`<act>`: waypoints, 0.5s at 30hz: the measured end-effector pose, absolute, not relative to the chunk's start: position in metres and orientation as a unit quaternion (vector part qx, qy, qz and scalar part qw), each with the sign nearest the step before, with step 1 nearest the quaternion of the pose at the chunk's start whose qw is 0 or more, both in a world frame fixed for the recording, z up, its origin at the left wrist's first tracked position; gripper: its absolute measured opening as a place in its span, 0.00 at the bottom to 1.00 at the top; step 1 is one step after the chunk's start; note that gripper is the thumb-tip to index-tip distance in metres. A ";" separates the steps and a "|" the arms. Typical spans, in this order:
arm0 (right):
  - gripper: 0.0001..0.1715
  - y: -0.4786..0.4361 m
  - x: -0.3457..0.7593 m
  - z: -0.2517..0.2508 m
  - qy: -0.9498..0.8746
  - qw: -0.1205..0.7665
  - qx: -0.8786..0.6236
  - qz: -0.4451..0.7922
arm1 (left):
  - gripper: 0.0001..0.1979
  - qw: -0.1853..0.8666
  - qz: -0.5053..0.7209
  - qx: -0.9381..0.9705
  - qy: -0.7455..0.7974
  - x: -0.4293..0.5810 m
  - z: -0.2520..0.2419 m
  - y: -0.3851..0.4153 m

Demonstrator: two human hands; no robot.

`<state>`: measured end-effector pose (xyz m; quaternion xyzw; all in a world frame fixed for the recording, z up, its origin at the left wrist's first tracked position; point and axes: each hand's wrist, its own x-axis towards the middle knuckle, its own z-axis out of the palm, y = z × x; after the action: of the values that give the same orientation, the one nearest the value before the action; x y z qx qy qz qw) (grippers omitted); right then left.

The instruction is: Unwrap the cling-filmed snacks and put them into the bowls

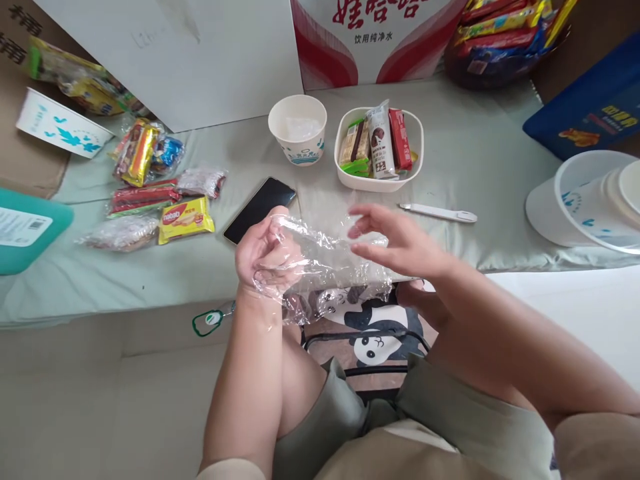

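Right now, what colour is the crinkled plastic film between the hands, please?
The crinkled plastic film is colourless and transparent, showing in the head view.

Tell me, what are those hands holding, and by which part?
The left hand holds clear plastic film by its left end; whether the right hand touches it, I cannot tell.

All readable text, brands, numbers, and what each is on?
"娃哈哈" (top cropped): red-and-white box
"饮用纯净水": same box, below
"nabati": yellow packet
"桶", twice: brown cardboard
Too small or blurred: teal object's label, blue box, white wrapper, white panel handwriting, other packets, cups
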<state>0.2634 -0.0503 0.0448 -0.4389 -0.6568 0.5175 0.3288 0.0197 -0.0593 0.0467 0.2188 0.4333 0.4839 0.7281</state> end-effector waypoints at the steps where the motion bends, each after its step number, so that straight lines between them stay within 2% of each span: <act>1: 0.20 -0.054 0.260 0.041 -0.642 0.333 -0.454 0.521 | 0.18 0.744 0.469 0.223 0.420 0.017 0.046 -0.058; 3: 0.15 -0.057 0.259 0.036 -0.596 0.376 -0.482 0.521 | 0.14 0.766 0.439 0.231 0.408 0.011 0.045 -0.055; 8: 0.16 -0.060 0.275 0.031 -0.497 0.477 -0.536 0.487 | 0.13 0.715 0.423 0.276 0.483 0.004 0.040 -0.041; 10: 0.17 -0.060 0.279 0.027 -0.462 0.506 -0.535 0.494 | 0.19 0.690 0.459 0.276 0.486 0.007 0.035 -0.038; 12: 0.19 -0.058 0.280 0.022 -0.424 0.549 -0.523 0.496 | 0.29 0.695 0.469 0.276 0.470 0.010 0.030 -0.039; 15: 0.19 -0.052 0.285 0.017 -0.389 0.602 -0.517 0.468 | 0.44 0.752 0.361 0.302 0.461 0.014 0.026 -0.042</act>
<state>0.2853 -0.0522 0.0166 -0.5170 -0.3894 0.4676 0.6020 0.0137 -0.0416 0.0261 0.3022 0.4612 0.3612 0.7520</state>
